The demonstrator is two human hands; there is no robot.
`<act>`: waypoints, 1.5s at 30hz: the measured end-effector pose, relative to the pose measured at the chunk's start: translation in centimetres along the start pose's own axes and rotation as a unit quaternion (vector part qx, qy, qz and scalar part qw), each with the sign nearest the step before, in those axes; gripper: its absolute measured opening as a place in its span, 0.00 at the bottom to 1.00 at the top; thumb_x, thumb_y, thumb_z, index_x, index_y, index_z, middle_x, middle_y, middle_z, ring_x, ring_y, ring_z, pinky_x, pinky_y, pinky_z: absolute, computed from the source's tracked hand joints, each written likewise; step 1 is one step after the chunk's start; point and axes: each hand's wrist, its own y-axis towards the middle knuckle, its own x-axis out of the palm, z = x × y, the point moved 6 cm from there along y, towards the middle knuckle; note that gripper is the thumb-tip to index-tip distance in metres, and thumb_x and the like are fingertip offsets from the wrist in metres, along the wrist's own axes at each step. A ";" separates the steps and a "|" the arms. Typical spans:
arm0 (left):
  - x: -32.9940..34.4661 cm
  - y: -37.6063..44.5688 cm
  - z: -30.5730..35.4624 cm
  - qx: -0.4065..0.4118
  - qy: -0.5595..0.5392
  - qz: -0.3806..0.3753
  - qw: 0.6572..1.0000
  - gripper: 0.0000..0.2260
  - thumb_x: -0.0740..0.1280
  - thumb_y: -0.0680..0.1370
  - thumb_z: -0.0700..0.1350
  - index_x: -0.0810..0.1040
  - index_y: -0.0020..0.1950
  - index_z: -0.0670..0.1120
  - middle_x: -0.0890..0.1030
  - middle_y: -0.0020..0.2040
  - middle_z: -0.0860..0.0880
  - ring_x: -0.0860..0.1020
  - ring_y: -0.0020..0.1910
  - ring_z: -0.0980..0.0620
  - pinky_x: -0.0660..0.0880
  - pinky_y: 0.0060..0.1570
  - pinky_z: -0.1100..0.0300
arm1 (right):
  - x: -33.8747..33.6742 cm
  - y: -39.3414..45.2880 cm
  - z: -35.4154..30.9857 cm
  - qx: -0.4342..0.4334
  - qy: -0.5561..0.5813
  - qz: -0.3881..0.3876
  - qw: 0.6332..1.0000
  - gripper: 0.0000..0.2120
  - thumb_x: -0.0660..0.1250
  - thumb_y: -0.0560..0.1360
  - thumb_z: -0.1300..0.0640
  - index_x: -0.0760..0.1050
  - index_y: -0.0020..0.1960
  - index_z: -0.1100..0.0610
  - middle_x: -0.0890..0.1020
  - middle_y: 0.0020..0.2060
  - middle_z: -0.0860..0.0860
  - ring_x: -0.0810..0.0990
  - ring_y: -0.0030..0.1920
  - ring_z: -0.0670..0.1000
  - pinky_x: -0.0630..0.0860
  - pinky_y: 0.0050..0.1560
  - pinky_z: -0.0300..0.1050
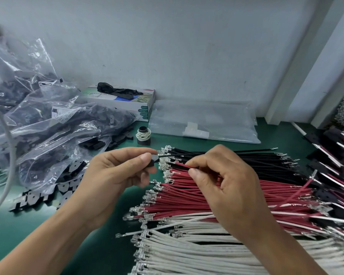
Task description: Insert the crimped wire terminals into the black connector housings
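The left hand (119, 171) pinches a black connector housing (153, 160), opening toward the right, while the right hand (222, 179) pinches a red wire (182, 165) lying left-right, its terminal just beside the housing.

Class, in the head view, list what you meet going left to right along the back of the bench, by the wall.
Clear bags of black housings → glove box → flat clear plastic bag → finished assemblies.
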 end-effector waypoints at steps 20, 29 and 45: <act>0.6 -0.3 0.1 -0.036 -0.018 -0.080 0.996 0.14 0.74 0.71 0.45 0.87 0.50 0.37 0.81 0.37 0.41 0.77 0.34 0.50 0.76 0.34 0.62 | -0.8 -0.1 -2.4 -0.144 -0.145 0.038 0.978 0.03 0.72 0.77 0.59 0.85 0.46 0.56 0.77 0.37 0.48 0.75 0.36 0.50 0.75 0.29 0.46; 0.5 -0.4 0.0 -0.066 0.018 -0.080 0.994 0.10 0.77 0.72 0.40 0.86 0.49 0.35 0.82 0.35 0.43 0.77 0.32 0.51 0.76 0.32 0.64 | -0.4 -0.4 -2.9 -0.183 -0.208 0.013 0.961 0.04 0.74 0.74 0.64 0.82 0.42 0.58 0.75 0.36 0.48 0.72 0.34 0.50 0.71 0.26 0.46; 1.1 -0.9 1.1 0.023 0.119 -0.074 0.990 0.15 0.81 0.68 0.43 0.88 0.54 0.48 0.87 0.45 0.42 0.83 0.37 0.53 0.80 0.42 0.66 | 0.4 -0.4 -1.6 -0.123 -0.148 0.033 0.981 0.05 0.70 0.79 0.56 0.84 0.48 0.55 0.78 0.41 0.46 0.78 0.40 0.47 0.77 0.35 0.45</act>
